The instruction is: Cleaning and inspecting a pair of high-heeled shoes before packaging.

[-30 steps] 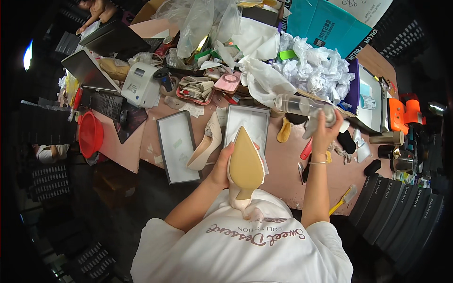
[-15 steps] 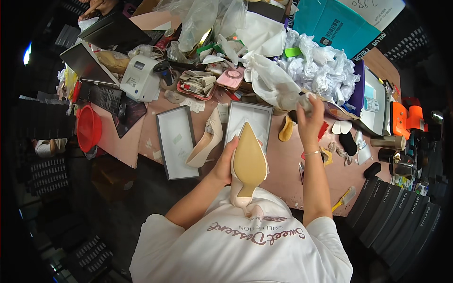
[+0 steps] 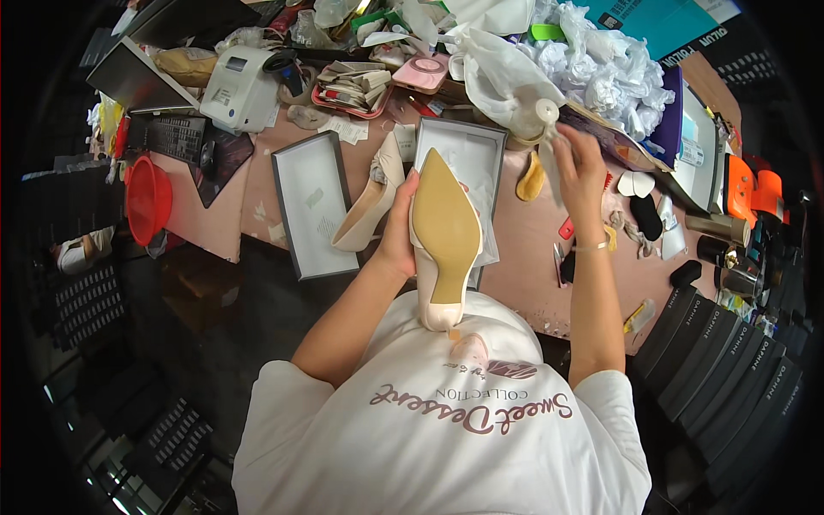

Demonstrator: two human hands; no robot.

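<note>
My left hand (image 3: 397, 236) is closed round the side of a pale beige pointed-toe pump (image 3: 446, 219). The shoe is held sole up, toe away from me, its heel end near my shirt. My right hand (image 3: 582, 172) is raised over the table, fingers pinched on a limp, whitish strip that looks like cloth (image 3: 554, 172). Just beyond those fingers stands a white-topped bottle (image 3: 544, 112). A matching pump (image 3: 371, 206) lies on its side left of my left hand, between a shallow grey-edged box lid (image 3: 311, 215) and an open shoebox (image 3: 487, 146) with white paper.
Crumpled white paper fills a purple bin (image 3: 672, 112) at the far right. Black shoeboxes (image 3: 721, 369) stand in a row at lower right. Scissors (image 3: 559, 264), a yellow sponge (image 3: 530, 178) and a yellow-handled brush (image 3: 638, 318) lie rightward. A label printer (image 3: 239, 90) and red basin (image 3: 148, 202) are at left.
My right hand has come away from the bottle top, slightly right and nearer, with the whitish strip now hanging from its fingers. The held pump has tipped, showing its sole more fully.
</note>
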